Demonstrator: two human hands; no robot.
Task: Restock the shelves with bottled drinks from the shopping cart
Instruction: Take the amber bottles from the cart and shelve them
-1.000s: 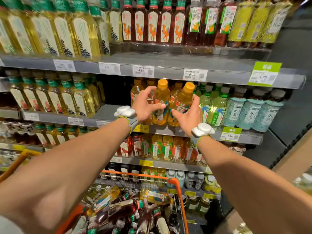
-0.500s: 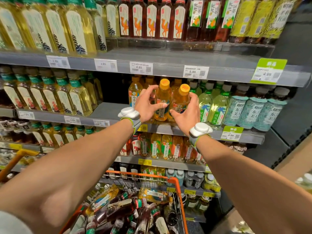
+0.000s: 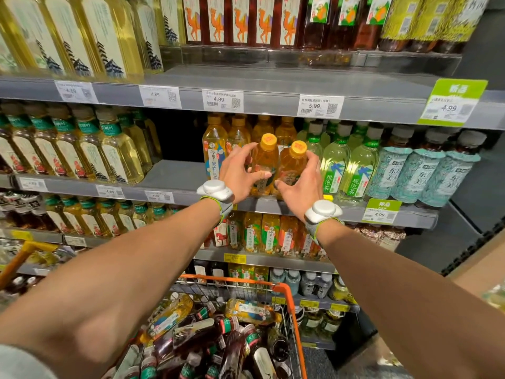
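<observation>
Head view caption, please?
Left hand and right hand each grip an orange-capped bottle at the shelf edge, cart below.

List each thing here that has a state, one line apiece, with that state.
Left hand, grips the left orange-capped bottle.
Right hand, grips the right orange-capped bottle.
Left orange-capped bottle, capped, upright, at the middle shelf's front edge.
Right orange-capped bottle, capped, beside the left one.
Shopping cart, loaded with bottles lying on their sides.
</observation>
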